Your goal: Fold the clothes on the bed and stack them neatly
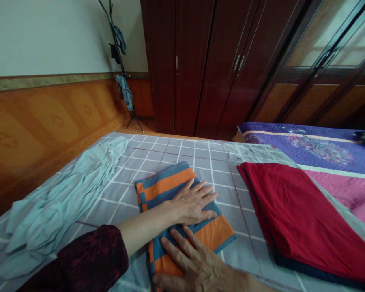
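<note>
A folded cloth with orange and blue-grey stripes [167, 182] lies on the checked bedspread in front of me; which kind of garment or linen it is, I cannot tell. My left hand [194, 202] rests flat on its middle, fingers spread toward the right. Nearer to me, my right hand [194, 259] lies palm down on the lower part, its fingers apart and pointing up and left. The two hands are close together, and neither grips anything. Part of the cloth is hidden beneath them and the left forearm.
A crumpled pale green cloth [69, 198] stretches along the left of the grey checked bedspread [182, 150]. Folded red fabric [295, 211] lies at right over something dark blue. Beyond are a purple and pink bed cover [316, 142], a dark red wardrobe [194, 69] and a coat stand [121, 61].
</note>
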Tool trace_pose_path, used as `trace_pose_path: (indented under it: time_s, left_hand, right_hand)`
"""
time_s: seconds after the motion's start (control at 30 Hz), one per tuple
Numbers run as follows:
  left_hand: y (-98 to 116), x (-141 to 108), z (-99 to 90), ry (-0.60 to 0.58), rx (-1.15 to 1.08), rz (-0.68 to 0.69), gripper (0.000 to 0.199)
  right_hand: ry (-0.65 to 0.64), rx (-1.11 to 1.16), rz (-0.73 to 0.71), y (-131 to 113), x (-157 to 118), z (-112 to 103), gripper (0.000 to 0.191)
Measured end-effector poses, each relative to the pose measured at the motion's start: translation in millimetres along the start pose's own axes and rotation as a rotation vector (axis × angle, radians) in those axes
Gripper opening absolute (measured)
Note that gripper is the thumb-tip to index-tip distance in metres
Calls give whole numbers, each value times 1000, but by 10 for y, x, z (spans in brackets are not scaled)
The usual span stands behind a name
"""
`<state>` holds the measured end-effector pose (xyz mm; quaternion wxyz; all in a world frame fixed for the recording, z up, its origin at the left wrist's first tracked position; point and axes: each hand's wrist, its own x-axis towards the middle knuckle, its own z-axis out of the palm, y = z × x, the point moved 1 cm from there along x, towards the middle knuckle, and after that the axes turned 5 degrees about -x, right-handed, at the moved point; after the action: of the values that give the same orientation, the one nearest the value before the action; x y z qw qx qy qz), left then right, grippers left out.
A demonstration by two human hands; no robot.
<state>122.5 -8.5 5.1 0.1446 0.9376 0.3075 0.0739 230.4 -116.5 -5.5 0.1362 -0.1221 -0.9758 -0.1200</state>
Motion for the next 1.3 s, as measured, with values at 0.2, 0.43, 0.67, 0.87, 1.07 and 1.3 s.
trace_pose_path:
  time_s: [0.2,0.43,0.67,0.87,1.07,1.3]
  left_hand:
    - [-434,36,-176,41,39,-255,59]
    - [132,-15,19,-37,-74,67,60]
    - [-301,-180,-176,-76,1,-58,69]
    - [-707,-842,-304,-74,86,-147,69]
    - [-802,-1142,-333,83,90,-441,70]
    - [-65,-1229,-199,-99,-79,-15,70]
  right_hand:
    - [-28,7,-10,11,-12,-47,52]
    - [79,-60,9,-61,-46,234,51]
    - [53,-52,-36,-102,-70,322,39]
    - [64,-118,-70,-54,-56,258,44]
    - [92,-117,-42,-95,-87,385,44]
    - [198,-205,-13,-129,-88,477,36]
